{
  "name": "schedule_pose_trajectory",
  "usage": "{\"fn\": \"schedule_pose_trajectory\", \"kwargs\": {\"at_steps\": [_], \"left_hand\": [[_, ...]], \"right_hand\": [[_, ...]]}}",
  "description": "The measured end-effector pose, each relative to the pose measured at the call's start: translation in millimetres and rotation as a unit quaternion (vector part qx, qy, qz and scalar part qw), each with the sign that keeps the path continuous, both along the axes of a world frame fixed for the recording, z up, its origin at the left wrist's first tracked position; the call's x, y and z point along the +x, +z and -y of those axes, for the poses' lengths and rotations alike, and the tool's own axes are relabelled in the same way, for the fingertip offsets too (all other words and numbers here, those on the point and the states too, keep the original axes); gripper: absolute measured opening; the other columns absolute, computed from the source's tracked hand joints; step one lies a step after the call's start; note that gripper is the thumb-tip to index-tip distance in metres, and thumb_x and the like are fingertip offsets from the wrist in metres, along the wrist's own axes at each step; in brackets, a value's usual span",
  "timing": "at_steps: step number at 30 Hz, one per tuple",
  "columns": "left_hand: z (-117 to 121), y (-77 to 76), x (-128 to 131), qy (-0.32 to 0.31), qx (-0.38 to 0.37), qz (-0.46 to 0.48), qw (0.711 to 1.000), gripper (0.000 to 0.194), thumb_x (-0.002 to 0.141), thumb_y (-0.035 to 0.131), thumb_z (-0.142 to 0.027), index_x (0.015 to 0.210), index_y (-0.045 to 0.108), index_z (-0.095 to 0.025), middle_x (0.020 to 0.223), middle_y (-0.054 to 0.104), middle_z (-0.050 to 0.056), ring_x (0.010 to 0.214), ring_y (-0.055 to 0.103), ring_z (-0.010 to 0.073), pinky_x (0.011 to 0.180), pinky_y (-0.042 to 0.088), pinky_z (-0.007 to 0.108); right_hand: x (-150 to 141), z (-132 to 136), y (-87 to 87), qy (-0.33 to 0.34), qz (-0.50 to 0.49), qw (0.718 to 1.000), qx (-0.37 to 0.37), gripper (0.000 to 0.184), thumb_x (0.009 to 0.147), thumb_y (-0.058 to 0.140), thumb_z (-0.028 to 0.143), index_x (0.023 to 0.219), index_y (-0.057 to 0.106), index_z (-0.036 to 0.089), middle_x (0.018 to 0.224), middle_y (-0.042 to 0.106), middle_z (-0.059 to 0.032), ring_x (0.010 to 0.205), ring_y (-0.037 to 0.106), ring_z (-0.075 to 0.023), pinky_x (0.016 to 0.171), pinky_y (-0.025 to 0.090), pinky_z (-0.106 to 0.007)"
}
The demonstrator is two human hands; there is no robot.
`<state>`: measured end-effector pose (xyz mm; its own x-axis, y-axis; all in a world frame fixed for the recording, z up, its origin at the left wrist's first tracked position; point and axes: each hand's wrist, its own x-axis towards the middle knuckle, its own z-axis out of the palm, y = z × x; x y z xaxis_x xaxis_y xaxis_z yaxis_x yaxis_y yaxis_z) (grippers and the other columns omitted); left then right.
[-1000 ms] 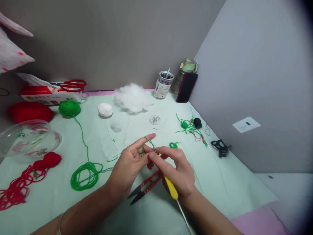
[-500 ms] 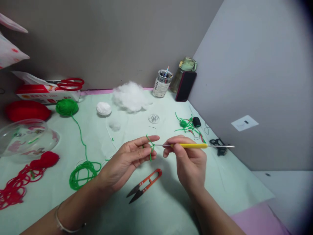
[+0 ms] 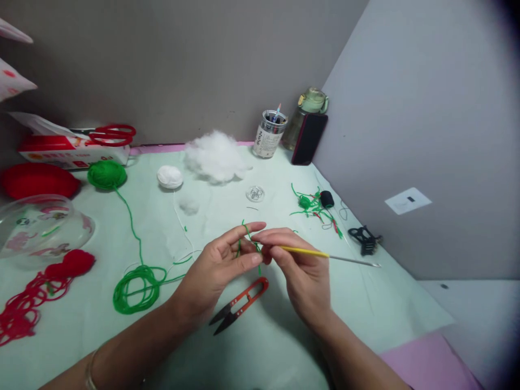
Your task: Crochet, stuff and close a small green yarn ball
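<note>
Green yarn [image 3: 246,228] runs over the raised index finger of my left hand [image 3: 217,268], whose thumb lies near the short green end hanging below. My right hand [image 3: 306,271] pinches a crochet hook [image 3: 305,251] with a yellow grip, its bare metal end pointing right. The fingertips of both hands meet around the yarn, and the hook's working tip is mostly hidden there. From a loose green coil [image 3: 136,290] at left, a strand leads toward my left hand. Orange-handled thread snips [image 3: 240,306] lie on the cloth just below my hands.
Behind are a green yarn ball [image 3: 107,174], a white yarn ball [image 3: 169,177], fluffy stuffing [image 3: 215,155], a pen tin [image 3: 270,135] and a phone [image 3: 310,139]. Yarn scraps [image 3: 311,203] and a black clip [image 3: 364,240] lie right. Red yarn [image 3: 69,265] and a clear bowl [image 3: 77,230] stand left.
My right hand has moved left against the left fingertips. The crochet hook has tilted, its right end now lower. My left thumb has lifted off the fingers a little.
</note>
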<state>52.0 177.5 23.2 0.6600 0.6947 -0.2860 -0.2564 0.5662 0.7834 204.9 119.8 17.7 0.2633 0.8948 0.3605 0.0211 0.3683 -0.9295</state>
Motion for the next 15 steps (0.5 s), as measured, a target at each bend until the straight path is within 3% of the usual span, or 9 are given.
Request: {"fn": "schedule_pose_trajectory", "kwargs": {"at_steps": [3,7,10,13,15], "left_hand": [[-1,1.4,0,0.013,0.008,0.000,1.000,0.034,0.083,0.086,-0.026,0.117,0.080,-0.029,0.085,0.067,-0.003,0.088,0.064,0.0118,0.090,0.047,0.026],[-1,3.2,2,0.026,-0.014,0.017,0.999,0.028,0.084,0.084,-0.029,0.112,0.080,-0.024,0.095,0.075,0.001,0.098,0.068,0.0170,0.096,0.048,0.030],[0,4.0,5,0.052,-0.048,0.006,0.997,0.035,0.082,0.086,-0.026,0.116,0.077,-0.022,0.090,0.076,0.001,0.095,0.069,0.0161,0.094,0.050,0.029],[1,5.3,5,0.055,-0.091,0.008,0.994,0.041,0.084,0.085,-0.025,0.123,0.074,-0.020,0.095,0.078,0.003,0.094,0.070,0.0154,0.092,0.052,0.027],[-1,6.0,3,0.033,-0.109,0.020,0.993,0.038,0.086,0.082,-0.023,0.122,0.074,-0.019,0.100,0.079,0.006,0.096,0.070,0.0159,0.093,0.053,0.027]], "right_hand": [[1,0,0.0,-0.014,-0.001,1.000,-0.004,0.017,0.100,0.067,0.025,0.105,0.082,0.030,0.100,0.079,-0.0031,0.073,0.067,-0.0123,0.064,0.055,-0.026],[2,0,-2.1,-0.017,0.017,1.000,-0.002,0.020,0.102,0.063,0.021,0.108,0.080,0.032,0.099,0.078,-0.0016,0.073,0.069,-0.0124,0.064,0.057,-0.026],[-1,5,-5.8,-0.051,0.147,0.987,0.043,0.029,0.099,0.064,0.013,0.114,0.079,0.032,0.107,0.077,-0.0047,0.089,0.072,-0.0172,0.073,0.060,-0.030],[-2,9,-7.6,-0.083,0.300,0.945,0.103,0.039,0.095,0.066,0.008,0.124,0.077,0.032,0.118,0.076,-0.0081,0.097,0.072,-0.0210,0.081,0.061,-0.035],[-1,10,-5.7,-0.090,0.316,0.938,0.113,0.039,0.095,0.066,0.008,0.124,0.077,0.032,0.116,0.077,-0.0080,0.095,0.072,-0.0212,0.080,0.061,-0.035]]}}
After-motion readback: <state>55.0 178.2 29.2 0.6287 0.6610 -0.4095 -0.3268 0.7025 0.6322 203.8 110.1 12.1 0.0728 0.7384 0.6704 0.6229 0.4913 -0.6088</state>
